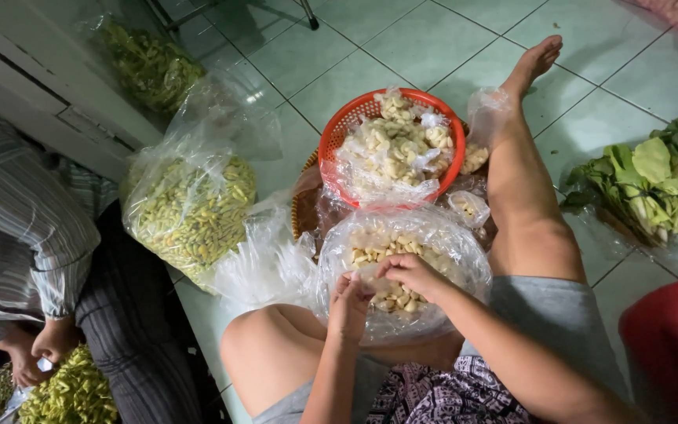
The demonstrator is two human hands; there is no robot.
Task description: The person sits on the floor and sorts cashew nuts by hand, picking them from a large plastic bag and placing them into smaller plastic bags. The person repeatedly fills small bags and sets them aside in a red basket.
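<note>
As I sit on the tiled floor [402, 47], my left hand [349, 305] and right hand [410, 273] meet over the clear bag [464, 251] of pale cloves between my knees. Both grips are pinched closed on something small; I cannot tell what. Beyond the bag stands a red basket [337, 133] of cloves. Greens [653, 184] lie right. A person's hand [52, 341] works left.

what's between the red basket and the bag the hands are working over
In the head view, a small clear bag holding a few pale pieces lies between the red basket and the big clear bag.
</note>
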